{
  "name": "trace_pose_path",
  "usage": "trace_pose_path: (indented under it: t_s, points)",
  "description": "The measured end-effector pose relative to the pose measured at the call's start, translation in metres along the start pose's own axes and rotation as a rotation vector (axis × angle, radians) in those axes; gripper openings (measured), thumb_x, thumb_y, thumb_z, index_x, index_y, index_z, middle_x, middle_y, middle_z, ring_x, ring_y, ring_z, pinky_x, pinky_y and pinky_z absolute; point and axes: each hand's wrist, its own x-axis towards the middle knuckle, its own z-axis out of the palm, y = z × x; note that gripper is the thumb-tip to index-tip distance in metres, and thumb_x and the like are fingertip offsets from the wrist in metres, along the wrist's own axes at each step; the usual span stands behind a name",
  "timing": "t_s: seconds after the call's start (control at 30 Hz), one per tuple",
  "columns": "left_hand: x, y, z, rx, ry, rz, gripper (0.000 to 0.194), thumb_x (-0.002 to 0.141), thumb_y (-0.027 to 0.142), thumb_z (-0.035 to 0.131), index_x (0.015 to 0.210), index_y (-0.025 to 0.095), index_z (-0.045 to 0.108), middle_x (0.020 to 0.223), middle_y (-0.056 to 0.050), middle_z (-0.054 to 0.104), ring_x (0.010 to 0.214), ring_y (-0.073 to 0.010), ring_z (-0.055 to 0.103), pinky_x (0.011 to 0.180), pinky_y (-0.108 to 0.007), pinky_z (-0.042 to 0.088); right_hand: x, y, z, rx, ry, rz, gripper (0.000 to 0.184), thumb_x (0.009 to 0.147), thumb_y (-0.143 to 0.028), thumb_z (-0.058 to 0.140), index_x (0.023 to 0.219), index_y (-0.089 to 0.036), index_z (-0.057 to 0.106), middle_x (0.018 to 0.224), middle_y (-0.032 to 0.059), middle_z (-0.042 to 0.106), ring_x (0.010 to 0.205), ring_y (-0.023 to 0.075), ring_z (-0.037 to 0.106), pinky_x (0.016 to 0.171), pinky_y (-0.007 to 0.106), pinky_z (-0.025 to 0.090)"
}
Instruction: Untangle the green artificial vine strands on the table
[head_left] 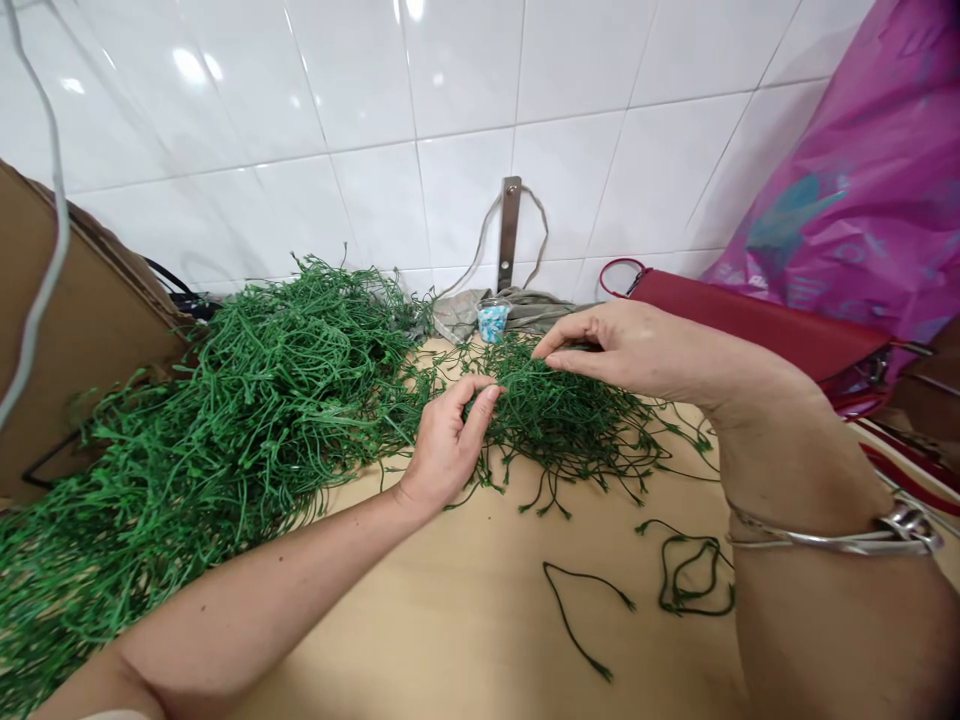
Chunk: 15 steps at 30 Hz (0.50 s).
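My left hand is closed in a pinch, thumb against forefinger, at the left edge of a pile of thin dark green plastic stems. What sits between those fingertips is too small to make out. Above the same pile, my right hand also pinches, palm down and wrist bent, its fingertips close over the stems. I cannot tell what it grips. A bigger, brighter green heap of stems with budded tips spreads on the left, beyond my left forearm.
Loose dark stems lie on the wooden tabletop in front. A small blue-and-white cup stands by the tiled wall below a metal bracket. A cardboard box is left; a red bag and pink plastic bag are right.
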Motion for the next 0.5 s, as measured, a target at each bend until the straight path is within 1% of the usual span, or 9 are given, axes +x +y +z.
trace_pose_path:
  t_s: [0.1, 0.17, 0.23, 0.3, 0.37, 0.4, 0.47, 0.5]
  points:
    - [0.001, 0.000, 0.000, 0.009, -0.003, -0.002, 0.022, 0.100, 0.034, 0.050, 0.094, 0.019, 0.064, 0.079, 0.001, 0.062, 0.076, -0.0135, 0.056, 0.073, -0.024, 0.043, 0.003, -0.004, 0.003, -0.088, 0.049, 0.054, 0.017, 0.087, -0.028, 0.059, 0.083, -0.021, 0.075, 0.086, 0.0033, 0.078, 0.078, 0.0198, 0.066, 0.074, 0.032, 0.045]
    - [0.003, 0.000, -0.001, 0.015, -0.025, -0.013, 0.023, 0.101, 0.035, 0.049, 0.091, 0.020, 0.064, 0.074, 0.001, 0.058, 0.072, -0.0132, 0.054, 0.071, -0.024, 0.042, 0.010, -0.009, 0.011, -0.193, 0.100, 0.092, 0.017, 0.088, -0.025, 0.057, 0.080, -0.020, 0.071, 0.082, 0.0050, 0.075, 0.073, 0.0194, 0.063, 0.070, 0.032, 0.042]
    - [0.004, 0.000, -0.001, 0.018, -0.041, -0.029, 0.024, 0.101, 0.035, 0.049, 0.088, 0.020, 0.062, 0.071, 0.002, 0.056, 0.068, -0.0131, 0.053, 0.068, -0.025, 0.041, 0.019, -0.014, 0.024, -0.297, 0.173, 0.130, 0.018, 0.089, -0.020, 0.054, 0.081, -0.019, 0.069, 0.084, 0.0084, 0.075, 0.075, 0.0209, 0.063, 0.069, 0.032, 0.040]
    - [0.003, 0.002, 0.000, 0.037, -0.024, -0.035, 0.025, 0.102, 0.034, 0.048, 0.084, 0.020, 0.060, 0.068, 0.002, 0.054, 0.066, -0.0129, 0.051, 0.066, -0.025, 0.040, 0.028, -0.016, 0.038, -0.352, 0.245, 0.198, 0.019, 0.091, -0.018, 0.052, 0.085, -0.019, 0.070, 0.090, 0.0118, 0.075, 0.081, 0.0234, 0.065, 0.071, 0.033, 0.041]
    - [-0.001, 0.007, 0.000, 0.070, -0.011, 0.002, 0.026, 0.102, 0.032, 0.048, 0.080, 0.020, 0.058, 0.068, 0.002, 0.053, 0.066, -0.0125, 0.050, 0.065, -0.025, 0.040, 0.033, -0.010, 0.045, -0.366, 0.296, 0.287, 0.023, 0.092, -0.017, 0.049, 0.088, -0.020, 0.071, 0.094, 0.0149, 0.075, 0.085, 0.0258, 0.066, 0.072, 0.035, 0.042]
    - [-0.005, 0.011, 0.001, 0.080, -0.024, 0.039, 0.026, 0.102, 0.031, 0.048, 0.081, 0.020, 0.058, 0.069, 0.002, 0.054, 0.067, -0.0123, 0.051, 0.066, -0.024, 0.040, 0.032, -0.004, 0.045, -0.369, 0.315, 0.338, 0.024, 0.091, -0.015, 0.047, 0.087, -0.020, 0.071, 0.093, 0.0163, 0.075, 0.085, 0.0271, 0.067, 0.072, 0.036, 0.043]
    - [-0.012, 0.017, 0.003, 0.077, -0.102, 0.130, 0.023, 0.102, 0.032, 0.049, 0.086, 0.020, 0.062, 0.075, 0.000, 0.061, 0.070, -0.0124, 0.056, 0.068, -0.024, 0.044, 0.025, 0.014, 0.038, -0.375, 0.345, 0.431, 0.025, 0.087, -0.012, 0.047, 0.084, -0.015, 0.071, 0.088, 0.0209, 0.073, 0.081, 0.0309, 0.067, 0.070, 0.040, 0.043]
    - [-0.014, 0.019, 0.003, 0.070, -0.138, 0.159, 0.024, 0.103, 0.032, 0.049, 0.089, 0.020, 0.063, 0.078, -0.001, 0.064, 0.071, -0.0124, 0.057, 0.069, -0.023, 0.045, 0.020, 0.023, 0.032, -0.371, 0.353, 0.479, 0.023, 0.084, -0.012, 0.049, 0.080, -0.014, 0.071, 0.082, 0.0214, 0.072, 0.076, 0.0322, 0.067, 0.067, 0.041, 0.043]
